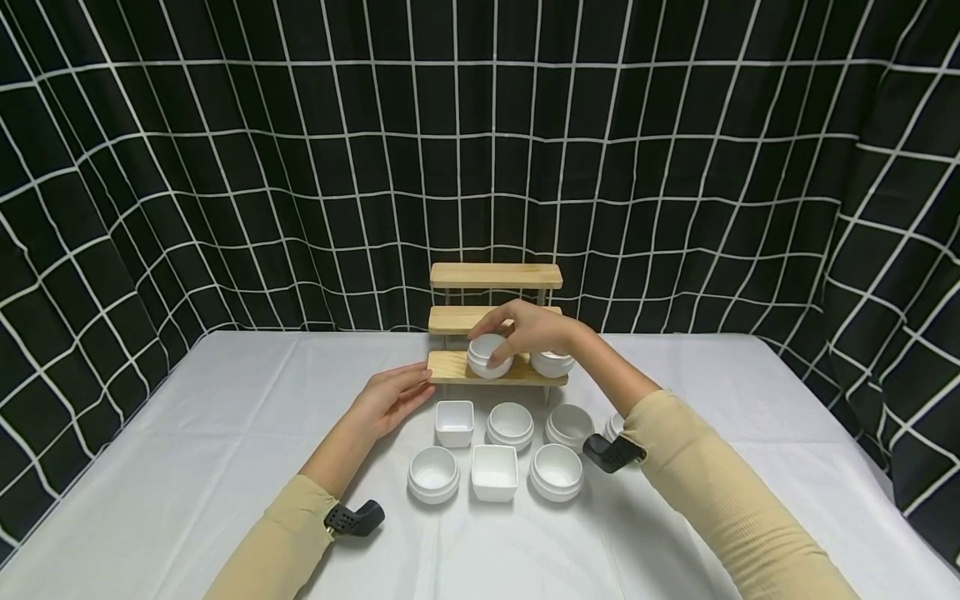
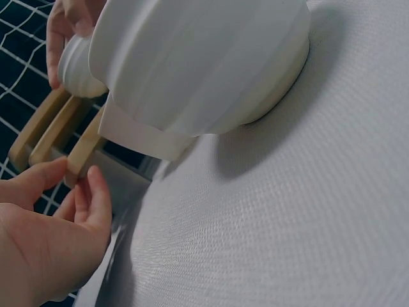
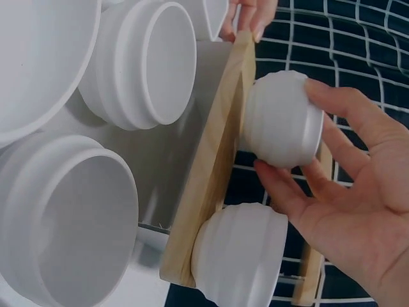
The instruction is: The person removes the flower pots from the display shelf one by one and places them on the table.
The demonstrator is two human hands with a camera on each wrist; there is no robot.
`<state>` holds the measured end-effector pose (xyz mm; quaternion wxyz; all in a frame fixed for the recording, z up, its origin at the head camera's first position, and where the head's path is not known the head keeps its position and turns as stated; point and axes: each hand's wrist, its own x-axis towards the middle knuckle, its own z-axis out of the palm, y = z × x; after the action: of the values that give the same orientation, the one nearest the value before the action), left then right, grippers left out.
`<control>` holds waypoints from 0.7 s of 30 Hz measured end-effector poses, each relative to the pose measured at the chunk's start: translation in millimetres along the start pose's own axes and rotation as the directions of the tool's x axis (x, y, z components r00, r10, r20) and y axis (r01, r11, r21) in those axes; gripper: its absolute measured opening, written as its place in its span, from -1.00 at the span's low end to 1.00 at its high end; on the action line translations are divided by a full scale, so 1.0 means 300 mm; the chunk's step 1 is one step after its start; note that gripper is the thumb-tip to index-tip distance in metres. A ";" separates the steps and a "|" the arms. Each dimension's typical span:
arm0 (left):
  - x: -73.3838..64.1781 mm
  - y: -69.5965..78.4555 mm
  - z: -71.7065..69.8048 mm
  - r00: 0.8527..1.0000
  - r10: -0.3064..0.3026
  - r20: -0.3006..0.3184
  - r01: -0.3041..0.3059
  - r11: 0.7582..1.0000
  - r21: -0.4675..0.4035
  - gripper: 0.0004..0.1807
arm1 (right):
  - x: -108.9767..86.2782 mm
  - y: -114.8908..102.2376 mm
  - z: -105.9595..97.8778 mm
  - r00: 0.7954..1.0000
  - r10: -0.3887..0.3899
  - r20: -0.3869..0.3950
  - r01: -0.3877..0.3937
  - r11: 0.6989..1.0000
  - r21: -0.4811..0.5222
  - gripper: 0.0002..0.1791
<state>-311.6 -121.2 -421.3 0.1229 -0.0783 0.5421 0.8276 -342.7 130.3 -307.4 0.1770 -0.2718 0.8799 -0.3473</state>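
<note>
A wooden three-tier display stand [image 1: 442, 367] stands on the table. My right hand [image 1: 536, 327] holds a small white round ramekin [image 1: 489, 358] between thumb and fingers at the lowest tier; in the right wrist view the ramekin [image 3: 284, 118] sits against the board. Beside it on the same tier is a second round ramekin [image 3: 243, 256], partly behind my right hand in the head view. My left hand [image 1: 390, 400] pinches the left end of the lowest board, thumb above and fingers below, as the left wrist view shows on the board [image 2: 83, 150].
In front of the stand, white dishes sit in two rows, including square dishes [image 1: 454, 423] [image 1: 495, 473] and round ramekins [image 1: 433, 475] [image 1: 557, 472]. Another ramekin [image 1: 615, 425] is partly hidden by my right wrist. A white cloth [image 1: 225, 433] covers the table; a black grid curtain [image 1: 300, 167] hangs behind.
</note>
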 end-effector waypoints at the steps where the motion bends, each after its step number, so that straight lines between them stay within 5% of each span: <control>1: 0.000 0.000 0.000 1.000 0.002 0.000 -0.002 1.000 0.001 -0.47 | 0.001 0.000 -0.002 1.000 -0.001 0.000 0.001 1.000 -0.003 -0.43; 21: -0.004 0.001 -0.001 1.000 0.008 0.015 -0.009 1.000 0.015 -0.46 | -0.040 -0.031 -0.039 1.000 -0.003 -0.024 0.003 1.000 -0.019 -0.38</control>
<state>-310.6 -121.8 -420.9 0.1238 -0.0690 0.5475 0.8247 -335.6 137.8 -291.2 0.1632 -0.2705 0.8849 -0.3424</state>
